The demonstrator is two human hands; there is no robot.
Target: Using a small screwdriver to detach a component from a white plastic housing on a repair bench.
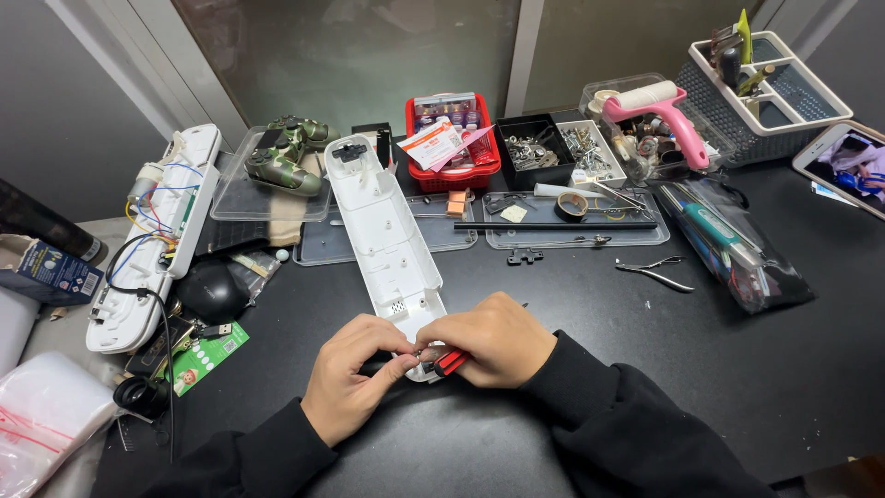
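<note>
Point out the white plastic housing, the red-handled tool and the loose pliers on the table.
white plastic housing [383, 226]: head view, middle of its long inner face.
red-handled tool [452, 361]: head view, red grip showing under the right hand [493, 339].
pliers [656, 271]: head view, near the handles' joint.

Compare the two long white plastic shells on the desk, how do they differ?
The middle shell lies bare inside, showing only posts and ribs; the left shell still carries coloured wires and parts. The middle shell's near end sits between the left hand and right hand, beside a red-handled tool; nothing touches the left shell. Both are long, white, rounded and lie open side up.
</note>
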